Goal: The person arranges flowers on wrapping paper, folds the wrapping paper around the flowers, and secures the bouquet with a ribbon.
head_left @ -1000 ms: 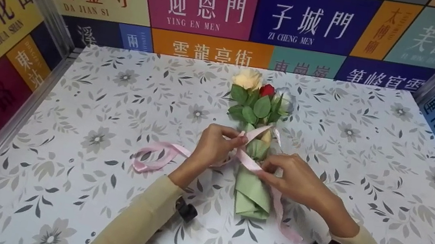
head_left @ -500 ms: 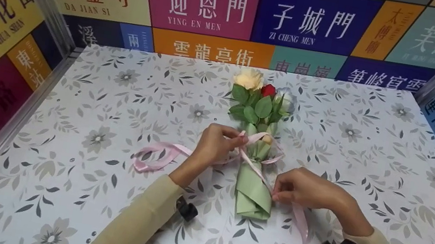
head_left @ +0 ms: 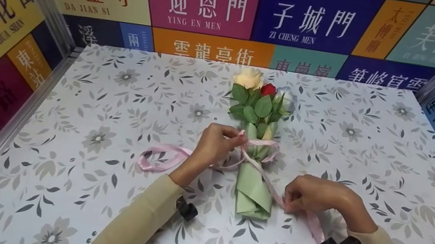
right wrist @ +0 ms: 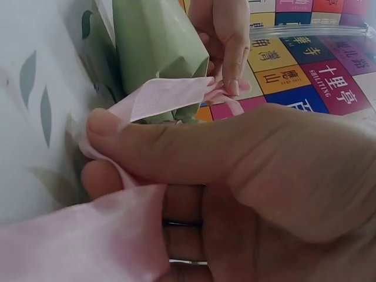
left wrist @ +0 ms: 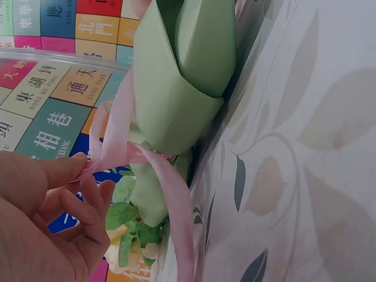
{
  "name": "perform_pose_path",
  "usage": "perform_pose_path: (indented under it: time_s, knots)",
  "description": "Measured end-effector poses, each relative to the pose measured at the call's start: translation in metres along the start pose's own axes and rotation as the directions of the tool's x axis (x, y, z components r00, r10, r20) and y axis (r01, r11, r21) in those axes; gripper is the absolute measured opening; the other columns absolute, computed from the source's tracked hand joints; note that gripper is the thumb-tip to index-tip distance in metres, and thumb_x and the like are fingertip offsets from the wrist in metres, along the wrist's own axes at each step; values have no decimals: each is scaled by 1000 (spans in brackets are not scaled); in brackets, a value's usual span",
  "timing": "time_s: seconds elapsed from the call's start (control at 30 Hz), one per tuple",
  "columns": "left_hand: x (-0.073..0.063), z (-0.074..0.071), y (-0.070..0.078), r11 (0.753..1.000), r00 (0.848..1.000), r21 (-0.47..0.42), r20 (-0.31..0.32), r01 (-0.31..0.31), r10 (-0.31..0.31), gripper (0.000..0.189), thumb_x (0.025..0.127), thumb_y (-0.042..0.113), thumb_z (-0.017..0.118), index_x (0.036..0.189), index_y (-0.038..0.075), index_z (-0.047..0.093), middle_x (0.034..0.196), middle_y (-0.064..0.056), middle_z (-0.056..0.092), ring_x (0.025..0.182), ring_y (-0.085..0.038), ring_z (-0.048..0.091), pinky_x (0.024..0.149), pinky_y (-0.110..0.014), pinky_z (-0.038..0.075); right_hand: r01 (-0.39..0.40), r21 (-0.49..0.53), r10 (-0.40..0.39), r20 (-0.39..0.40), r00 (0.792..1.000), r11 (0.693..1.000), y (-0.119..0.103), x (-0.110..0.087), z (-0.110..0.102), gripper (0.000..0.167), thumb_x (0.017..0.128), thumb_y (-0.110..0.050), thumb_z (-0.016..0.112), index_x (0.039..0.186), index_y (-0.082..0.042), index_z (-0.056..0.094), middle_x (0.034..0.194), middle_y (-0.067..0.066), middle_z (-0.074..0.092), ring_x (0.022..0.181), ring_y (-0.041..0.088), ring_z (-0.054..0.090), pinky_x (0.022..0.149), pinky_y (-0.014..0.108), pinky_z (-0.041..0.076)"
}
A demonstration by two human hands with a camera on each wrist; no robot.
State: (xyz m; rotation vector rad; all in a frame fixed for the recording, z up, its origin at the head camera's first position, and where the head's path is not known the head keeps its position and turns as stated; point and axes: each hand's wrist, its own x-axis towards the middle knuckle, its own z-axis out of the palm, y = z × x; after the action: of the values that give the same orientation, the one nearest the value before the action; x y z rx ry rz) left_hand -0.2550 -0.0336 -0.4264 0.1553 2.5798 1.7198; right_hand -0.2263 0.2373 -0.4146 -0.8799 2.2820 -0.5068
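A small bouquet lies on the table, its stems wrapped in green paper [head_left: 253, 191]. At its top are a cream rose [head_left: 248, 77], a red rose [head_left: 268, 89] and a pale blue rose [head_left: 286, 99] with green leaves. Pink ribbon [left wrist: 178, 211] loops around the wrapped stems. At the bouquet's left side my left hand [head_left: 215, 146] pinches the ribbon where its strands cross. Right of the paper, my right hand [head_left: 314, 197] pinches one ribbon strand between thumb and finger, with its tail hanging below. The back of the bouquet is hidden.
A loop of loose ribbon [head_left: 155, 169] lies on the table left of my left wrist. The table [head_left: 87, 197] has a grey floral cover. Colourful printed panels [head_left: 205, 3] stand along its back and sides.
My right hand has moved right and down from over the bouquet, drawing the ribbon strand out. The loop around the stems looks smaller and lower. My left hand has stayed in place.
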Motion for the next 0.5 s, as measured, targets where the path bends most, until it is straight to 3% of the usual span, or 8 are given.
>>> perform_pose_path:
  time_s: [0.33,0.5]
  knots:
    - [1,-3,-3,1000,1000,-11,14,-21,21,20,93,23,72,88,5,79,85,-17,75,62,-5,56,54,-19,39,-56,34,56,2,998,998,15,-13,-3,11,87,-16,76,77,-14,71,67,-9,59,61,1,50,58,18,42]
    - [2,-2,-4,1000,1000,-5,13,-17,17,19,93,21,72,89,4,79,86,-14,76,61,-4,57,55,-18,40,-110,19,110,2,994,994,21,-23,-5,12,86,-13,75,76,-15,71,67,-10,58,61,2,49,58,18,41]
